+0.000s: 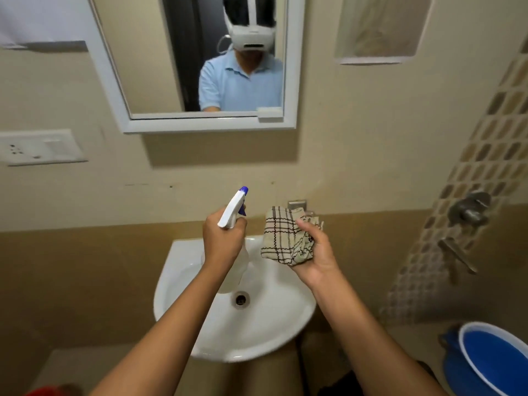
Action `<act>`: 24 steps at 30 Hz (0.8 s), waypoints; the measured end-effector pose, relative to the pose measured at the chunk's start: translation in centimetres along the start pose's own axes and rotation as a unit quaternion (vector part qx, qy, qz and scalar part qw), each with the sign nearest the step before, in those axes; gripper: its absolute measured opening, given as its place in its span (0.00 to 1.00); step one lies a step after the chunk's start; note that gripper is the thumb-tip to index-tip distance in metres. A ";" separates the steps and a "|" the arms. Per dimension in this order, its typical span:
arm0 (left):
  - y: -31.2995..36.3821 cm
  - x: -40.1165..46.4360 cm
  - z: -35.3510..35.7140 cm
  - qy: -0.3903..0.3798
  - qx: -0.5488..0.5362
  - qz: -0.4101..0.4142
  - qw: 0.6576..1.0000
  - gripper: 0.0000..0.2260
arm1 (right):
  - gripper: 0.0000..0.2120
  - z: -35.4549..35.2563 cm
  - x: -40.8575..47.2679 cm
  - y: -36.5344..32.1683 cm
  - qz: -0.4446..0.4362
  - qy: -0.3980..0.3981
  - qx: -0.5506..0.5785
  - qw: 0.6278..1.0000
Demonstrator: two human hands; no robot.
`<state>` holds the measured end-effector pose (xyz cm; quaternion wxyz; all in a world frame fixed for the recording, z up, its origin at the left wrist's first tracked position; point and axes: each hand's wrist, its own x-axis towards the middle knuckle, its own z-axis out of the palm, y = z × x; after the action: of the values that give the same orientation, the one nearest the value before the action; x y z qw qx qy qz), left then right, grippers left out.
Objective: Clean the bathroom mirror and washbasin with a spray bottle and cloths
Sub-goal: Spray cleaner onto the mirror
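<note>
My left hand grips a clear spray bottle with a white trigger head and blue nozzle that points up toward the wall. My right hand holds a bunched beige cloth with dark check lines, just right of the bottle. Both hands hover over the white washbasin, whose drain shows in the bowl. The tap is mostly hidden behind the cloth. Above, on the beige wall, hangs the white-framed mirror, which reflects a person in a light blue shirt.
A white switch plate sits on the wall at left. A recessed niche is at upper right. Metal shower valves stick out from the mosaic tile strip at right. A blue bucket stands at lower right.
</note>
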<state>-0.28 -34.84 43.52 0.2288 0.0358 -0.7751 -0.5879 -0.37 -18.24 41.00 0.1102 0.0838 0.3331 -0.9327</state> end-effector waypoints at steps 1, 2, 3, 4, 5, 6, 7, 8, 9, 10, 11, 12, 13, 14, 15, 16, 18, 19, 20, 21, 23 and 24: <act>0.0 0.4 -0.9 0.009 0.000 0.001 1.000 0.09 | 0.12 1.1 0.2 0.6 0.001 0.015 -0.006 1.000; 0.0 0.9 -2.0 0.019 -0.003 0.003 1.000 0.10 | 0.15 2.2 0.4 1.2 0.002 0.026 -0.007 1.000; 0.0 1.4 -3.0 0.025 -0.005 0.004 1.000 0.10 | 0.18 3.3 0.7 1.7 0.004 0.033 -0.001 0.999; 0.0 1.8 -3.8 0.028 -0.006 0.002 1.000 0.10 | 0.21 4.1 0.8 2.1 0.007 0.034 0.005 0.999; 0.0 2.3 -4.7 0.032 -0.008 0.001 0.999 0.11 | 0.22 5.0 1.0 2.5 0.012 0.035 0.009 0.999; 0.1 2.7 -5.6 0.036 -0.013 0.003 0.999 0.12 | 0.21 5.9 1.1 2.8 0.015 0.031 0.011 0.999; 0.2 3.2 -6.5 0.038 -0.018 0.005 0.999 0.13 | 0.20 6.8 1.1 3.2 0.017 0.028 0.013 0.999; 0.2 3.6 -7.3 0.040 -0.024 0.008 0.999 0.14 | 0.20 7.6 1.3 3.4 0.019 0.022 0.019 0.999; 0.4 4.0 -8.1 0.043 -0.030 0.012 0.999 0.14 | 0.21 8.5 1.4 3.7 0.019 0.012 0.027 0.999; 0.6 4.4 -8.9 0.046 -0.034 0.017 0.998 0.14 | 0.22 9.2 1.5 3.9 0.018 -0.001 0.033 0.999; 0.9 4.7 -9.5 0.049 -0.037 0.020 0.998 0.14 | 0.22 9.8 1.7 4.0 0.015 -0.013 0.039 0.999; 1.1 5.1 -10.1 0.053 -0.041 0.024 0.997 0.13 | 0.22 10.4 1.7 4.2 0.010 -0.027 0.045 0.999; 1.4 5.4 -10.7 0.056 -0.045 0.030 0.997 0.13 | 0.21 10.9 1.7 4.4 0.001 -0.041 0.047 0.998; 1.7 5.6 -11.3 0.062 -0.048 0.036 0.996 0.14 | 0.20 11.5 1.6 4.5 -0.009 -0.060 0.042 0.997; 2.0 5.9 -11.8 0.067 -0.050 0.044 0.996 0.15 | 0.18 12.0 1.6 4.6 -0.020 -0.078 0.028 0.996; 2.3 6.1 -12.1 0.069 -0.053 0.051 0.995 0.16 | 0.15 12.5 1.5 4.5 -0.029 -0.091 0.018 0.995; 3.0 6.6 -12.8 0.062 -0.058 0.066 0.994 0.17 | 0.12 13.8 1.7 4.2 -0.049 -0.101 0.011 0.994; 3.3 6.9 -12.9 0.054 -0.058 0.072 0.994 0.14 | 0.12 14.5 1.9 3.8 -0.060 -0.101 0.012 0.993; 3.5 7.3 -13.0 0.046 -0.060 0.077 0.994 0.10 | 0.13 15.3 2.1 3.3 -0.070 -0.103 0.016 0.992; 3.9 7.4 -13.1 0.037 -0.063 0.079 0.994 0.06 | 0.15 16.0 2.4 2.7 -0.079 -0.108 0.024 0.991; 5.1 7.7 -13.1 0.023 -0.076 0.092 0.993 0.08 | 0.19 17.6 3.0 1.2 -0.089 -0.122 0.036 0.988; 5.8 7.8 -13.0 0.018 -0.080 0.100 0.992 0.10 | 0.19 18.4 3.3 0.4 -0.093 -0.131 0.038 0.986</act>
<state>-0.87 -47.25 53.96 0.3027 -0.0496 -0.7212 -0.6211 -5.00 -30.79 54.10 0.0625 -0.0664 0.2863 -0.9538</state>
